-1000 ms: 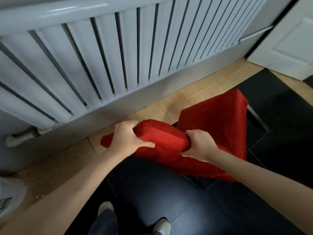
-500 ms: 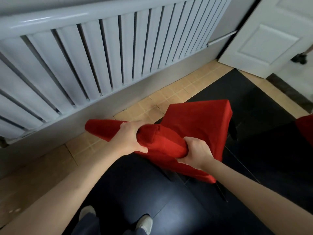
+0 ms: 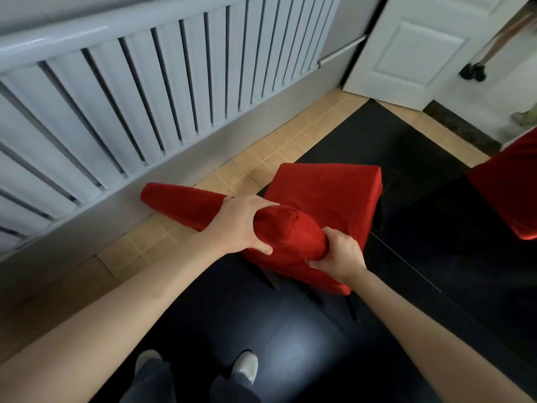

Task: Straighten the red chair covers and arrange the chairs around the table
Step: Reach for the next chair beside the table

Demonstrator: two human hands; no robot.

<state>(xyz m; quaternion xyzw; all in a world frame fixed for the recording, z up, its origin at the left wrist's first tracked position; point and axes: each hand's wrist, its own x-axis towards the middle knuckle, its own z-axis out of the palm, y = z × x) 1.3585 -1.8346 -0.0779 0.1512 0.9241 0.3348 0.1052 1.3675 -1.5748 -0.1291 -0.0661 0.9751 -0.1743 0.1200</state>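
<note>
A chair in a red cover stands below me on the dark floor, its seat toward the door. My left hand grips the top of the red backrest from the left. My right hand grips the same backrest top at its right end, fingers curled into the fabric. The cover bunches between the two hands. The chair's dark legs show under the seat edge. A second red-covered chair is cut off at the right edge.
A white radiator runs along the wall on the left, close to the backrest's left end. A white door stands open at the top right, with a person's legs beyond it. Tan tiles border the dark floor. My shoes show at the bottom.
The view has swung right, bringing the door and the second chair into sight. The chair has turned and shifted right, away from the radiator. Both hands keep their grip on the backrest.
</note>
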